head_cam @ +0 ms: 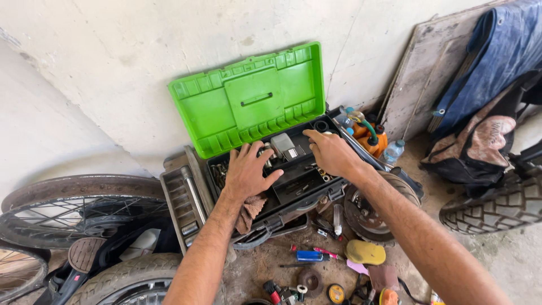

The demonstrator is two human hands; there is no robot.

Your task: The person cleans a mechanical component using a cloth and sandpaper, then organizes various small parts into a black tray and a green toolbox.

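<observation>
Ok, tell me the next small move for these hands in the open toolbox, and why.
Probably lift the left hand off the black tray and let the right hand keep picking. The left palm lies flat over loose metal parts, hiding them, while the right fingertips already reach the back corner under the raised green lid. Neither hand visibly holds anything.

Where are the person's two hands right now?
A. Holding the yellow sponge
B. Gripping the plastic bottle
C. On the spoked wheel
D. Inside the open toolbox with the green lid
D. Both the left hand and the right hand reach into the toolbox, whose green lid leans open against the wall.
</observation>
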